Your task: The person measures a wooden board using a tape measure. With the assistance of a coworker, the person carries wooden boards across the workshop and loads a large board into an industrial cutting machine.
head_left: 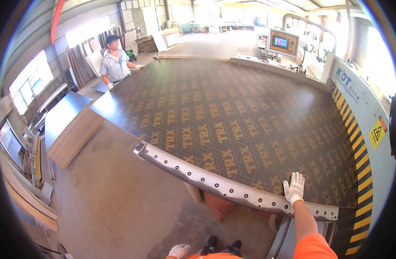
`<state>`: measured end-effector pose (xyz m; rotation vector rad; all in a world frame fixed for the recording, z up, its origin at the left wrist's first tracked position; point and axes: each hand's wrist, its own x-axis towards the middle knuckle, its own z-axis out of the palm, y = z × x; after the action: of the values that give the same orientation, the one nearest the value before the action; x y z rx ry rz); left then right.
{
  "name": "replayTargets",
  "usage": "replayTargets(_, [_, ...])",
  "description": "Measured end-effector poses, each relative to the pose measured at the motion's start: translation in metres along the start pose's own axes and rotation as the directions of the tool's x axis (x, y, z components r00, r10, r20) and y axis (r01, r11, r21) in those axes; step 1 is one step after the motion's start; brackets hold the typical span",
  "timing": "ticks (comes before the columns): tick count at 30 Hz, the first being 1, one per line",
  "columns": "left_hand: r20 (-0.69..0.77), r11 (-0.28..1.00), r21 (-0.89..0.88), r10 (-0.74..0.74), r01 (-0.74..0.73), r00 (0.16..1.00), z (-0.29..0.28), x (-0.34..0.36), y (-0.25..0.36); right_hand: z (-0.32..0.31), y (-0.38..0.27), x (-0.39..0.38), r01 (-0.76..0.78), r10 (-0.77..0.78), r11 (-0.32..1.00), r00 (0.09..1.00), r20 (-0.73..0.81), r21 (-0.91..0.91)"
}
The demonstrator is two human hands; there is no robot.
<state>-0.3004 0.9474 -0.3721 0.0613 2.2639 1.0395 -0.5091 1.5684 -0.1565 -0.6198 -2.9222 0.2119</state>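
Note:
My right hand (pixel 295 188), in a white knit glove, lies flat on the near right part of a large dark brown panel (pixel 245 116) with rows of gold print. Its fingers are spread and hold nothing. Below it runs a pale metal rail (pixel 217 184) with a row of dark round holes, along the panel's near edge. My left hand (pixel 178 251), also gloved, hangs low beside my body, away from the panel. The lower edge cuts it off in part; its fingers look loosely stretched, with nothing seen in them.
At the panel's far left corner a person (pixel 115 64) in a grey shirt and white gloves stands with hands at its edge. A stack of boards (pixel 73 129) is at left. Along the right stands a machine beam (pixel 366 103) with black-yellow stripes; a control screen (pixel 282 43) rises behind.

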Motion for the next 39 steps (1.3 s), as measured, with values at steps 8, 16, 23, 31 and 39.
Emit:
replayTargets(8, [0.069,0.916,-0.019,-0.398,0.400,0.915,-0.004,0.007,0.040,0.004,0.006,0.005,0.027,-0.027,0.999,1.000,0.004,0.025])
replayTargets(16, [-0.454,0.970,0.203,0.213,-0.132,0.865,-0.013,0.052,0.225,-0.017,0.133,0.031,0.062,-0.062,0.998,0.998,-0.014,0.030])
replayTargets(23, [-0.378,0.584,0.603,0.809,-0.543,0.451,-0.017,0.197,0.506,-0.035,0.342,0.054,-0.209,0.197,0.975,0.969,-0.147,-0.073])
replayTargets(31, [-0.301,0.542,0.793,0.746,-0.279,0.594,0.045,0.286,0.534,-0.054,0.351,0.021,-0.071,0.059,0.994,0.988,-0.144,-0.080])
replayTargets(39, [-0.297,0.551,0.795,0.718,-0.253,0.629,0.053,0.264,0.535,-0.065,0.350,-0.027,-0.005,0.004,1.000,0.997,-0.080,-0.021])
